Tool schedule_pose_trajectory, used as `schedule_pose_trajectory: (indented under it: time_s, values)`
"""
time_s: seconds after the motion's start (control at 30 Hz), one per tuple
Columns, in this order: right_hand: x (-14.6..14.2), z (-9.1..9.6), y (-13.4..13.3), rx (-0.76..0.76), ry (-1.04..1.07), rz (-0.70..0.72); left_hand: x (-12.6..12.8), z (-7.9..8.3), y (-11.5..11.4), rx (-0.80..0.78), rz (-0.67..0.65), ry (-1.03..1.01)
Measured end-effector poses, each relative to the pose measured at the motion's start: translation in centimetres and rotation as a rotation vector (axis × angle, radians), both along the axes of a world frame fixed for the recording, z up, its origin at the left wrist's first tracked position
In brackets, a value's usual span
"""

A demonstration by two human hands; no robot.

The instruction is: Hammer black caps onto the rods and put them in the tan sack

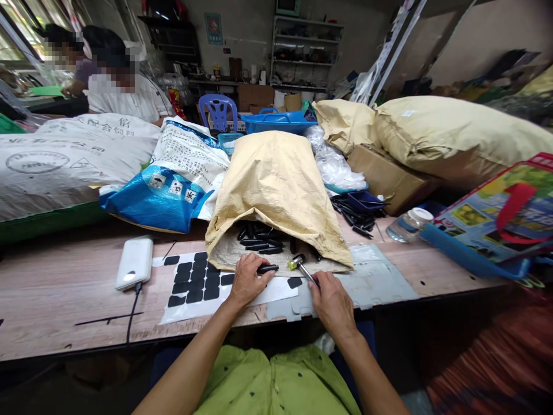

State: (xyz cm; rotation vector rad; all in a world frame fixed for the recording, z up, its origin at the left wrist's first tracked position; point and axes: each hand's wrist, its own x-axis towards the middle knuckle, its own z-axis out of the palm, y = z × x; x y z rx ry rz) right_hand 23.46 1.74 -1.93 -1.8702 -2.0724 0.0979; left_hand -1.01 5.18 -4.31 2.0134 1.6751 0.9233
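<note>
At the mouth of a tan woven sack (276, 173), my left hand (249, 280) is closed round a short black tube-like piece (269, 268). My right hand (332, 300) grips the handle of a small hammer (307, 273) with a yellowish head, which lies just right of that piece. Several similar black pieces (261, 243) are heaped inside the sack opening. Beneath and left of my left hand lies a white sheet (173, 314) with rows of black rounded squares (196, 282). A loose black square (295, 282) sits between my hands.
A white power bank (135, 262) with a cable stands at the left. Printed sacks (173, 173) lie behind it. To the right are more black pieces (352, 213), a clear jar (408, 225), a cardboard box (384, 173) and a blue tray (470, 248). Two people (125, 95) are at back left.
</note>
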Motion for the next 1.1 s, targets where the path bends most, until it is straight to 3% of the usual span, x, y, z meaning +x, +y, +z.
schedule_pose_trajectory:
  time_s: [0.23, 0.33, 0.57, 0.93, 1.1]
  values:
    - [-2.0, 0.3, -0.8, 0.048, 0.395, 0.16, -0.1, 0.0, 0.2, -0.053, -0.002, -0.015]
    - [-3.1, 0.7, -1.2, 0.055, 0.469, 0.208, -0.1, 0.1, 0.2, -0.066, 0.001, -0.014]
    - [-4.3, 0.2, -1.4, 0.048, 0.474, 0.215, 0.0, 0.3, 0.2, -0.095, 0.021, -0.015]
    - [-6.3, 1.3, -2.0, -0.021, 0.513, 0.287, 0.0, 0.5, 0.2, -0.09, 0.02, 0.028]
    - [-4.7, 1.3, -1.4, 0.039, 0.416, 0.165, -0.2, 0.4, 0.2, -0.078, -0.005, -0.032]
